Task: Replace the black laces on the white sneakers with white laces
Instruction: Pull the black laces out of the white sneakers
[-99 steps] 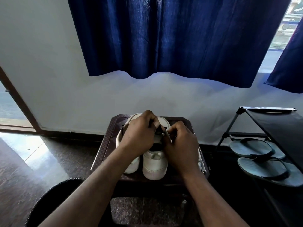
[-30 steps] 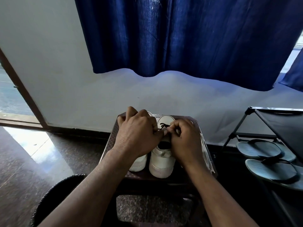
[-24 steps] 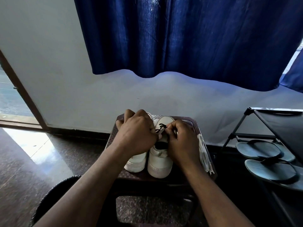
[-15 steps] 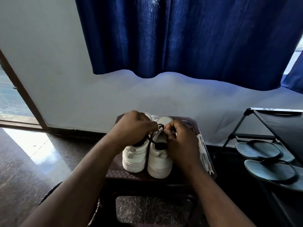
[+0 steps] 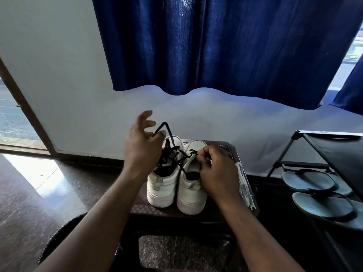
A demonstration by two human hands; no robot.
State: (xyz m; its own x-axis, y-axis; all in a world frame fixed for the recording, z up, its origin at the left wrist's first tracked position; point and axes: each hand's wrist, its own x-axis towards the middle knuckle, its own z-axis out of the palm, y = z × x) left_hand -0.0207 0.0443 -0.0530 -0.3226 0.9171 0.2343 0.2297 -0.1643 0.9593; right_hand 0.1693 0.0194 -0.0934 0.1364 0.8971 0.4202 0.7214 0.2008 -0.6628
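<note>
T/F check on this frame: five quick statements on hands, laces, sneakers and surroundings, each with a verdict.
1. The left hand pinches a black lace, lifted above the left white sneaker. True.
2. The white laces are threaded into the right white sneaker. False: they lie loose on the dark brown stool, beside that sneaker.
3. Both sneakers stand on the stool. True.
4. The right hand hangs idle. False: its fingers pinch the black lace at the right sneaker.
5. The grey flip-flops lie on the floor. False: they sit on the black rack.
</note>
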